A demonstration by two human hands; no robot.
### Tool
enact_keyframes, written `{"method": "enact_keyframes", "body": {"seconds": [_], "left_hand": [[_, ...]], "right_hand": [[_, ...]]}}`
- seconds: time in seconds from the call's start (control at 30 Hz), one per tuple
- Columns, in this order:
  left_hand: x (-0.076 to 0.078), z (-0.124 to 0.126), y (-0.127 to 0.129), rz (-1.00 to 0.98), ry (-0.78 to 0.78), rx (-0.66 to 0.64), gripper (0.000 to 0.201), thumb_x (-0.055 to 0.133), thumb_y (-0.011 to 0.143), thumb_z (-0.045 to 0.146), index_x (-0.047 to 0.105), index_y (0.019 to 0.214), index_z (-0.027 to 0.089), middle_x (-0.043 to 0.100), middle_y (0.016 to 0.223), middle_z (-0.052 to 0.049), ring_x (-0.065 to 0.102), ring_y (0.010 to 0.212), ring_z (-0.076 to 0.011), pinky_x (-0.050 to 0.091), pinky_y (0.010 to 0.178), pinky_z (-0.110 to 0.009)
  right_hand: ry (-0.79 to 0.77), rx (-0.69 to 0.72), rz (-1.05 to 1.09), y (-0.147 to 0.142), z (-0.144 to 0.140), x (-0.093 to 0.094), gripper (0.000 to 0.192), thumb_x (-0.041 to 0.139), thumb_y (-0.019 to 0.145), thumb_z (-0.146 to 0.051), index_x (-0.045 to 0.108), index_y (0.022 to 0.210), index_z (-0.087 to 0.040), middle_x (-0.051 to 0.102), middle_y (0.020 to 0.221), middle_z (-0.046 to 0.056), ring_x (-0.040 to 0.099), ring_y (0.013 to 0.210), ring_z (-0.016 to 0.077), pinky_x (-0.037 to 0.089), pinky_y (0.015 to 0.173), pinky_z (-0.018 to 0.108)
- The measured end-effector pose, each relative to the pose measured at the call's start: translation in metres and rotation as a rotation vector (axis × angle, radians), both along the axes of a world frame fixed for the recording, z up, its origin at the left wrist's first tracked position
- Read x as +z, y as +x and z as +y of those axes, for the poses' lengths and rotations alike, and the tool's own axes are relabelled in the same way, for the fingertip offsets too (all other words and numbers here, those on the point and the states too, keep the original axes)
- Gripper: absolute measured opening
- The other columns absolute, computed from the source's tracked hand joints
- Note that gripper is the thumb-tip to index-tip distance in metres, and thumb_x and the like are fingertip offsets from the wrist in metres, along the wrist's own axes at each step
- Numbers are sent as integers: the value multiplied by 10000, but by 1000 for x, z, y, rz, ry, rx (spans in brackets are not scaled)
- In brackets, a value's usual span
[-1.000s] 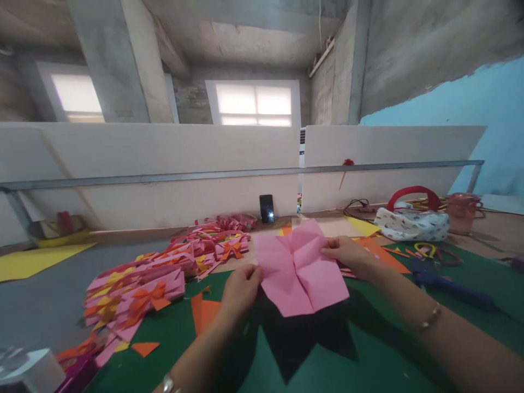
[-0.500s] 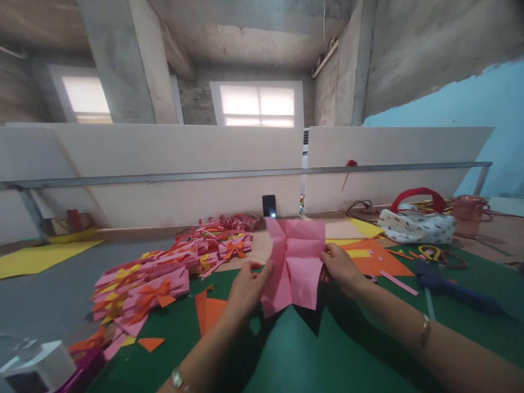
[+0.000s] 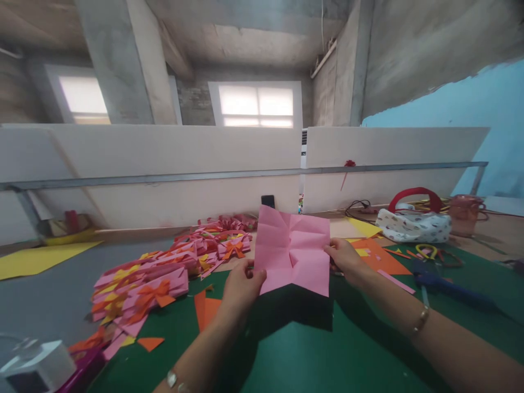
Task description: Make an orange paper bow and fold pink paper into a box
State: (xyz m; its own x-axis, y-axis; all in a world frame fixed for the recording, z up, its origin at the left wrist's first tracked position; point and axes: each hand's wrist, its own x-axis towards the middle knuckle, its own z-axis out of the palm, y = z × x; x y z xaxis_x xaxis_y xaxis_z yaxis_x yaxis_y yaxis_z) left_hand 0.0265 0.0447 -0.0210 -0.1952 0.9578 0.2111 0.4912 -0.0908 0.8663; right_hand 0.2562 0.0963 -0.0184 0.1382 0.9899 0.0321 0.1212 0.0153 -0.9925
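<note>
A creased pink paper square (image 3: 292,251) is held upright above the green mat (image 3: 311,349). My left hand (image 3: 242,286) pinches its lower left edge. At its right edge my right hand (image 3: 346,261) grips it, a thin bracelet on that wrist. The sheet shows several fold lines meeting near its middle. It casts a dark shadow on the mat below.
A pile of pink folded pieces with orange bows (image 3: 164,270) lies to the left. Orange paper scraps (image 3: 207,308) sit beside my left hand. At right are a patterned pouch (image 3: 413,225), scissors (image 3: 428,252), a blue tool (image 3: 450,289) and orange paper (image 3: 380,259). A phone (image 3: 268,201) leans on the white partition.
The pink sheet was lying tilted low over the mat, then was partly folded inward, and now is spread flat and upright between both hands.
</note>
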Motion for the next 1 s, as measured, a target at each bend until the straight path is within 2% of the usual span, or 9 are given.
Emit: {"method": "enact_keyframes", "body": {"seconds": [0.23,0.3,0.4,0.47,0.53,0.63,0.7,0.87,1.0], "left_hand": [[13,-12,1,47,157,93,218,530,667,184,592,876,190,613,717,-11,552,698,-178,371,657,-279],[16,-15,4,20,157,76,186,527,667,163,597,836,195,601,683,2,535,663,-170,363,639,-272],[14,-12,7,-94,84,9,129,542,662,158,598,778,174,588,617,18,515,563,-143,370,557,-248],[10,-9,9,-190,31,-16,130,547,664,153,598,784,155,589,622,21,506,534,-124,374,514,-229],[8,-8,10,-280,-10,-27,131,551,661,134,597,784,141,582,622,23,499,528,-107,374,492,-208],[8,-11,11,-416,-73,-76,141,552,663,111,593,795,138,577,625,26,504,523,-90,380,477,-185],[10,-15,13,-509,-135,-118,156,540,687,124,584,836,141,576,624,21,499,490,-84,374,447,-182],[14,-21,20,-656,-269,-160,155,520,708,105,555,856,131,563,610,1,500,458,-82,412,463,-202],[9,-19,23,-608,-266,-167,154,530,695,102,559,845,125,571,620,-9,522,499,-93,415,490,-207]], "right_hand": [[40,117,104,-5,-5,1,72,465,802,-167,481,732,-172,474,432,-72,410,295,42,284,301,136],[64,214,150,-9,-14,7,32,483,796,-201,494,789,-172,580,551,-24,548,428,75,419,405,167],[123,472,181,-18,-30,12,218,531,738,-199,494,951,-171,671,844,62,652,780,163,514,691,289],[231,652,44,-23,-39,10,327,543,719,-178,472,1038,-171,654,959,84,628,888,185,490,773,337],[415,719,-319,-28,-45,6,376,578,702,-167,480,1065,-174,631,1006,82,602,910,180,465,784,327],[638,572,-943,-32,-47,0,307,653,650,-165,566,944,-178,622,940,56,568,855,179,422,714,276],[669,461,-1115,-34,-45,-4,147,617,687,-171,592,832,-165,614,857,62,553,785,183,383,649,268],[619,286,-1118,-36,-40,-10,168,419,822,-163,579,844,-117,599,811,120,536,704,194,315,603,282],[536,227,-1007,-34,-42,-8,210,387,842,-174,535,975,-108,612,768,110,552,699,202,311,601,276]]}}
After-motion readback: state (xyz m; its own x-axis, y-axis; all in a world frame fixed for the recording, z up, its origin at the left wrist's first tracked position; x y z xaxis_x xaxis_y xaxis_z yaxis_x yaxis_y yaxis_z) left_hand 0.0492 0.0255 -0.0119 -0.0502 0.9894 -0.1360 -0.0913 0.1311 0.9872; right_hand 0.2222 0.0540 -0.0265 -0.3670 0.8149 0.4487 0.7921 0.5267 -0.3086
